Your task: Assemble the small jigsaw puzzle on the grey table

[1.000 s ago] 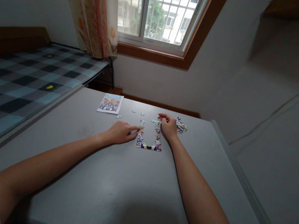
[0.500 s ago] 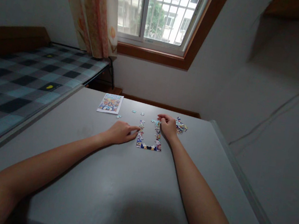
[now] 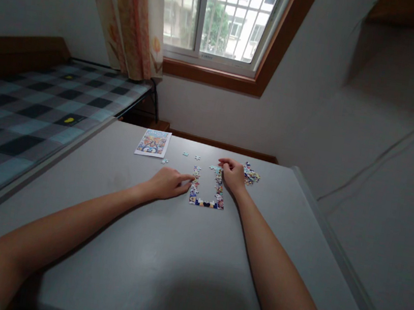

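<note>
A partly joined jigsaw puzzle (image 3: 206,204) lies on the table as a U-shaped border, its top side partly laid with light blue pieces. My left hand (image 3: 166,183) rests at its left side, index fingertip on the border, thumb apart and nothing held. At the upper right corner, my right hand (image 3: 233,175) has its fingers bent over the border's end, closed on a puzzle piece mostly hidden by them. Light blue puzzle pieces (image 3: 214,168) show just left of those fingers. Beside the right hand sits a pile of loose puzzle pieces (image 3: 251,175).
A printed picture sheet (image 3: 153,143) lies at the table's far left. A few loose pieces (image 3: 185,154) are scattered between it and the puzzle. The grey table (image 3: 131,257) has a raised right edge. A bed with a checked cover (image 3: 45,96) stands to the left, below a curtained window.
</note>
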